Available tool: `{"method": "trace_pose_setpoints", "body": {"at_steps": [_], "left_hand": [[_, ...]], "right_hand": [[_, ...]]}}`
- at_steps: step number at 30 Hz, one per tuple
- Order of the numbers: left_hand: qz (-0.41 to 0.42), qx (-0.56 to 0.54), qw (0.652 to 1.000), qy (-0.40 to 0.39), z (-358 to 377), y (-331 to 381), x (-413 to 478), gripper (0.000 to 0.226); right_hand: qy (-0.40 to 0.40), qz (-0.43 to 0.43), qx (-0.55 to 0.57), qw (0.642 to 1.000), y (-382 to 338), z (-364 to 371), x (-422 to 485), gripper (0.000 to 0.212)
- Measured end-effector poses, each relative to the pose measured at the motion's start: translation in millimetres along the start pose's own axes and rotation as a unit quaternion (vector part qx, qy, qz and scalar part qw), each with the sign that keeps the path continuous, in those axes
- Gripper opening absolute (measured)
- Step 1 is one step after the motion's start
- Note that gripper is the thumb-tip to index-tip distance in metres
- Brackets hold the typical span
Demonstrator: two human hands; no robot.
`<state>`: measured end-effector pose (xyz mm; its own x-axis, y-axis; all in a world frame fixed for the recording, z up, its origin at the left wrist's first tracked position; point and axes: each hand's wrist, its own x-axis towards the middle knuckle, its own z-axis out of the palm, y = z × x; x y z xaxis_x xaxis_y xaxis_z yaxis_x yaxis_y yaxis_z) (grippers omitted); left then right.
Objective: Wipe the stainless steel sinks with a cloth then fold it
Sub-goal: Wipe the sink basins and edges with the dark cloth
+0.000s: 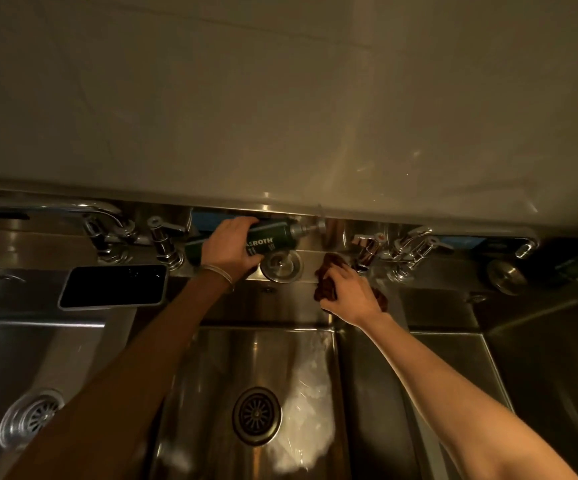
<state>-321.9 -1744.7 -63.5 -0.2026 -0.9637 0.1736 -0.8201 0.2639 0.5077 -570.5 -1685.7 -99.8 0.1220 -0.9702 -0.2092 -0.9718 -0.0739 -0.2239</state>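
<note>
Nearest up: smooth brushed-steel middle sink (211, 375), boxy with flat walls, round slotted drain (257, 415) in the floor and a whitish patch (308, 410) just right of it, glare or film, can't tell which. Another round left drain (33, 419) over in the next basin. Further back on the left ledge, a flat black phone (114, 286), glossy slab with rounded corners, lying face up. Then the right hand (348, 294), fingers curled round a crumpled dark reddish-brown cloth (327, 289), pressing it on the steel ledge behind the middle sink, just beside the right taps (408, 251); soft and bunched up, so no real long axis to speak of. Left hand (228, 247), thin metal bangle (218, 271) on the wrist, wrapped round a dark green cylindrical bottle (273, 237) with white lettering, tipped near sideways over the back ledge, long axis running left-right, metal pump top pointing right. Just under it a round shiny steel disc (281, 266), looks like a plug, sitting on the ledge. Chrome lever left taps (107, 230) with a curved spout. Behind all that, plain matte beige wall (280, 98).
</note>
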Motion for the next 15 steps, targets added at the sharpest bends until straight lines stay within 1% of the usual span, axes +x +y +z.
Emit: {"method": "trace_pose_setpoints", "body": {"at_steps": [3, 5, 7, 10, 12, 15], "left_hand": [[-0.022, -0.091, 0.993, 0.070, -15.0, 3.2, -4.1, 0.062], [-0.055, -0.155, 0.980, 0.111, -20.0, 6.2, -9.3, 0.061], [-0.103, -0.228, 0.959, 0.134, -22.9, 4.8, -13.0, 0.063], [-0.177, -0.321, 0.915, 0.167, -27.4, -4.5, -15.7, 0.066], [-0.208, -0.354, 0.894, 0.178, -30.3, -8.8, -17.8, 0.066], [-0.213, -0.366, 0.889, 0.176, -29.6, -9.4, -19.8, 0.067]], "right_hand": [[0.003, -0.022, -0.009, 1.000, -3.4, 2.8, -6.1, 0.058], [-0.010, -0.050, -0.021, 0.999, -4.2, 4.9, -11.1, 0.059], [-0.024, -0.068, -0.038, 0.997, -1.3, 3.9, -14.3, 0.058], [-0.027, -0.044, -0.038, 0.998, 4.2, -1.3, -10.3, 0.054], [-0.013, -0.024, -0.024, 0.999, 1.9, -3.9, -2.6, 0.050], [-0.001, -0.020, -0.006, 1.000, -10.8, -3.0, 5.9, 0.051]]}}
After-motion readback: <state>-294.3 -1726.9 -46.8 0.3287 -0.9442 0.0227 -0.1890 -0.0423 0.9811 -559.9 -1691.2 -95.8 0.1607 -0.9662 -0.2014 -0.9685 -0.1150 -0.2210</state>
